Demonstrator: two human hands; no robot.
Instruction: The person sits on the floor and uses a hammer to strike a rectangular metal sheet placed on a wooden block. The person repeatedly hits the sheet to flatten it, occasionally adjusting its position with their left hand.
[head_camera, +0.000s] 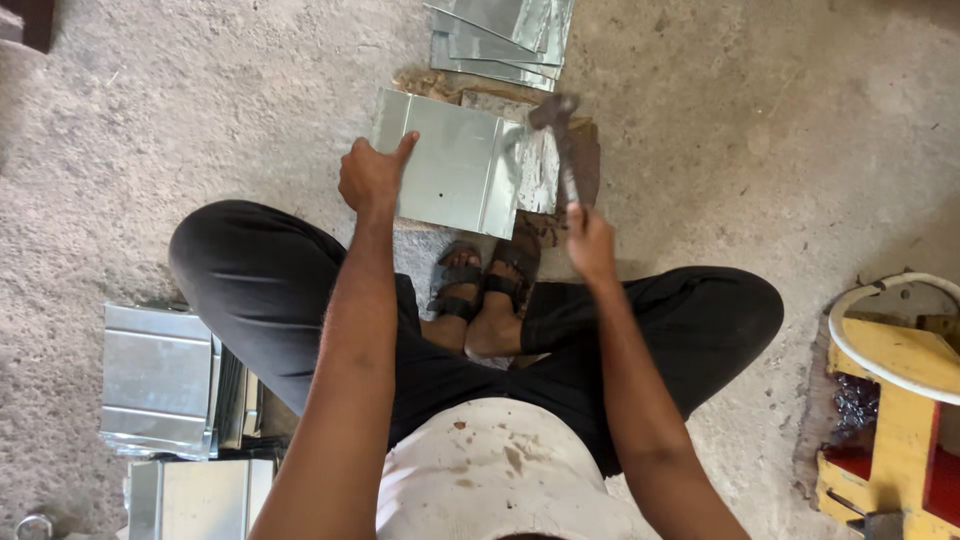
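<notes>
Two hands work over a bent metal sheet (455, 165) lying on the concrete floor (750, 130). The left hand (370, 175) clamps the sheet's near-left edge, thumb on top, fingers curled under. The right hand (590, 240) is wrapped tight around a hammer (562, 140) handle, whose head hangs just above the sheet's far-right corner. Beyond the hammer head lies a stack of sheets (500, 40); sandalled feet (485, 285) rest just below the gripped sheet.

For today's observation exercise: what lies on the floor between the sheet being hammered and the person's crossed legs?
In the head view, the person's two sandalled feet lie between the metal sheet and the crossed legs, on the bare concrete floor.
</notes>
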